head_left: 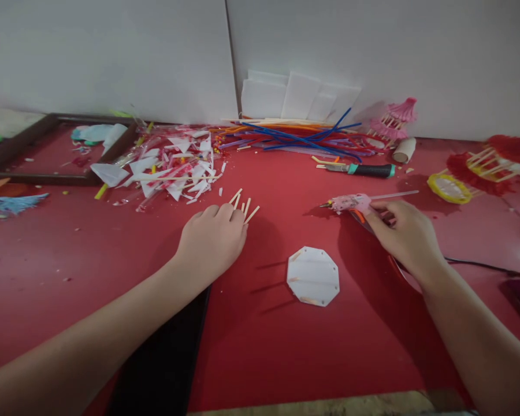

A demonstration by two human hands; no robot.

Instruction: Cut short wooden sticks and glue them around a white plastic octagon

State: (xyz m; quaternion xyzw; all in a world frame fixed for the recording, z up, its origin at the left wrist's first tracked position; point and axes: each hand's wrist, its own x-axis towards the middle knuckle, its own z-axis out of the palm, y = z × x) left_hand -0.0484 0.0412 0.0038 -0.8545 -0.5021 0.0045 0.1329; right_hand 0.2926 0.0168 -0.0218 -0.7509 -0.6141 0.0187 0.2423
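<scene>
My left hand [212, 237] is closed over several short wooden sticks [251, 215], whose pale ends poke out past the fingers just above the red table. Out to the right, my right hand [405, 234] has its fingers curled at the handle of a pink glue gun [351, 202]; part of that grip is hidden. The gun's nozzle points left and a clear glue stick [398, 195] juts from its back. Between the hands lies a white octagonal board [313, 277] with small marks near its corners. Thin stick-like shadows fall to its left.
White and red scraps [177, 164] pile up at the back left beside a brown frame [47, 178]. Coloured pipe cleaners [303, 138] lie along the wall, with a utility knife [364, 170] in front. Red-and-yellow stick models [481, 170] stand at right. A black panel [160, 352] lies under my left forearm.
</scene>
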